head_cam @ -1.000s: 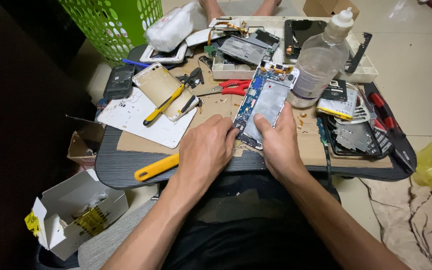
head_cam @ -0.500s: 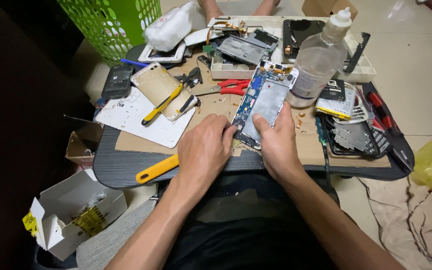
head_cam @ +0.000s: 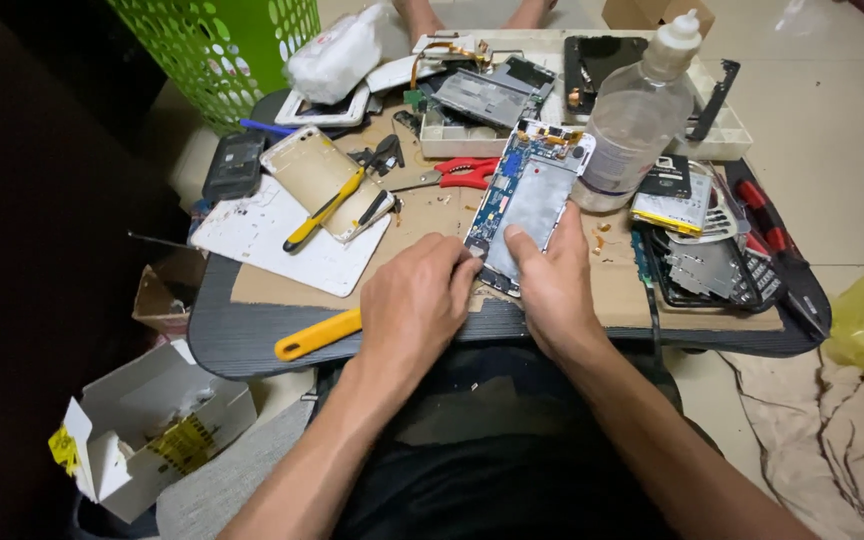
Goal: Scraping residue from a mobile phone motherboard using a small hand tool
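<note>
- Phone, opened with its back off, lies face-down on the brown cardboard sheet, at the near middle of the small dark table; circuit board and metal shield face up, likely so the insides can be reached.
- Right hand rests on the phone's near end, thumb pressed flat on the silver shield and fingers against the right edge, seemingly to keep the phone from sliding.
- Left hand is curled just left of the phone, fingertips meeting its lower left corner; whether it pinches a small part or tool I cannot tell. Both hands sit close together, almost touching.
- Clear plastic bottle stands upright just beyond the phone's far right corner, close at hand.
- Red-handled cutters lie left of the phone's far end; a gold phone back cover with a yellow-handled tool across it lies further left, on a white sheet.
- Yellow pry tool lies left of the phone at the table's near edge.
- Loose plates and parts are spread right of the phone; a white parts tray sits beyond it.
- Against the earlier views: phone, bottle and tools lie where they did; the left hand's fingers have tucked closer to the phone's corner, and the right hand keeps its hold.
</note>
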